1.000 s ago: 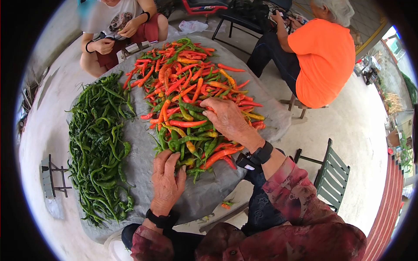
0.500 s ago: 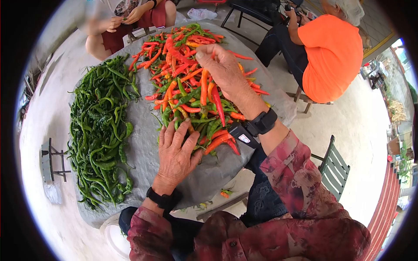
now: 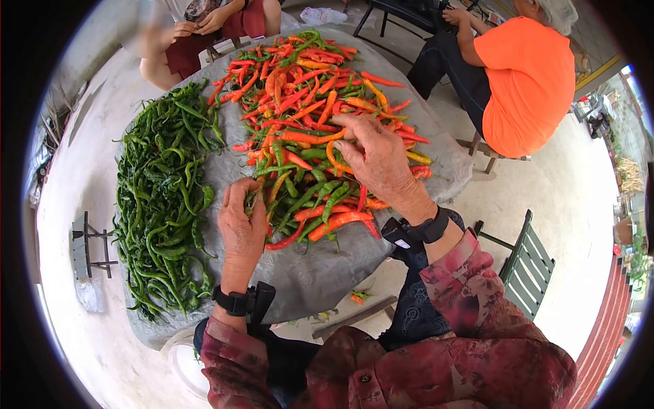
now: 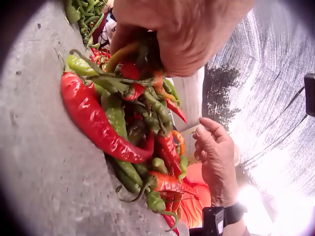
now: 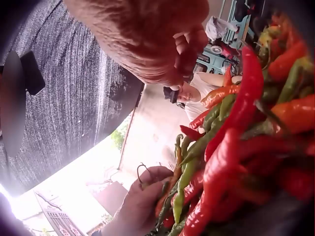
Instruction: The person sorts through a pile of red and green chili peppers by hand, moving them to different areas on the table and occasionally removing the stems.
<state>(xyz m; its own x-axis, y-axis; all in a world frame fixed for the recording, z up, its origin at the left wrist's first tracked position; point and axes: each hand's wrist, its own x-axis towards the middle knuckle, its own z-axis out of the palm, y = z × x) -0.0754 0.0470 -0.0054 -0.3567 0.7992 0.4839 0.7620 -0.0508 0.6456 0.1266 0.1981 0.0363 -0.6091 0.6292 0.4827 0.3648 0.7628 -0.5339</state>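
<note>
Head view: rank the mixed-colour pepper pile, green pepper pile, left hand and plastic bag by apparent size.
1. Mixed-colour pepper pile
2. Green pepper pile
3. Left hand
4. Plastic bag, farther from the camera

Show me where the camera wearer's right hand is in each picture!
Head: the right hand is just right of centre.
Left wrist: the right hand is right of centre, beyond the peppers.
Right wrist: the right hand looks big, across the top.
Shared landmark: the mixed chili pepper pile.
</note>
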